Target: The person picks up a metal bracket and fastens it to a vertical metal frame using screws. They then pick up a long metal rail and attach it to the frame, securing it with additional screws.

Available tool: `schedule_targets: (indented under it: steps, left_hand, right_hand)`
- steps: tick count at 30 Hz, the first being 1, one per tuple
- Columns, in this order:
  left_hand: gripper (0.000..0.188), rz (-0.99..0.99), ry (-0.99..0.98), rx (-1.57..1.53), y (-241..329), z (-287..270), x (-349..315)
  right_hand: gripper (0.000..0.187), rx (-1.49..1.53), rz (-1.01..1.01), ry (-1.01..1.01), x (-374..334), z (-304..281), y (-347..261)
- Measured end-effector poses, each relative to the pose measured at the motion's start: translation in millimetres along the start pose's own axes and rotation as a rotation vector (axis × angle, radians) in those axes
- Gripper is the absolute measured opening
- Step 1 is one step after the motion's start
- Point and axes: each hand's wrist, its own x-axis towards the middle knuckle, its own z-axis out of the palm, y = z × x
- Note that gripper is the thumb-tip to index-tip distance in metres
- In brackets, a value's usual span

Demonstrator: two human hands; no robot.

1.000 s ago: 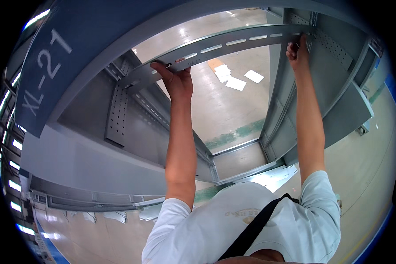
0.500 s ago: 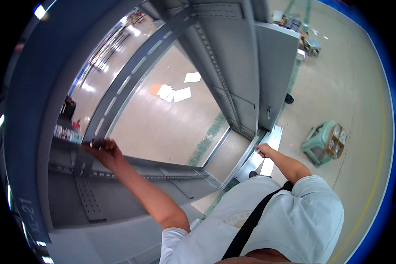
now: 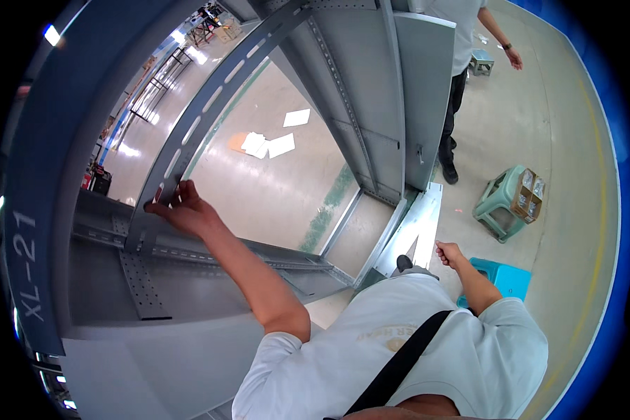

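A tall grey metal cabinet frame (image 3: 308,262) stands open in front of me. Across it runs a slotted metal crossbar (image 3: 192,140). My left hand (image 3: 182,210) grips this bar near its lower left end, thumb and fingers around its edges. My right hand (image 3: 449,253) is closed in the air, to the right of the frame and beside white panels (image 3: 416,227) on the floor. I cannot make out whether anything small is in its fingers. The grey cabinet door (image 3: 425,91) hangs open on the right side.
Another person (image 3: 455,77) stands behind the open door. To the right, a green stool (image 3: 497,213) bears a cardboard box (image 3: 527,196) of small parts. A blue stool (image 3: 507,278) is near my right forearm. White sheets (image 3: 281,145) lie on the floor beyond the frame.
My right hand has drawn away from the frame's edge, toward the right. The left hand still grips the crossbar. The other person and the blue stool have come into view.
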Motion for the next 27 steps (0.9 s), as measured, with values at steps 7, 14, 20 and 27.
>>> schedule_targets:
  steps: [7,14,20,27]
  left_hand:
    - [0.063,-0.050,0.052,-0.076,2.5,0.9,-9.8]
    - [0.073,-0.078,0.019,0.156,16.6,-5.3,-5.3]
    - [0.064,-0.163,0.115,0.120,17.8,-1.9,0.3]
    - [0.067,-0.108,0.188,0.144,23.6,-14.9,15.5]
  right_hand:
    - [0.036,0.004,0.097,-0.005,-80.1,-7.5,91.6]
    - [0.030,0.221,0.157,0.116,-102.6,-49.1,185.2]
    - [0.029,0.168,0.071,0.173,-98.5,-65.0,197.5]
    - [0.029,0.265,0.015,0.121,-82.3,-100.1,157.5]
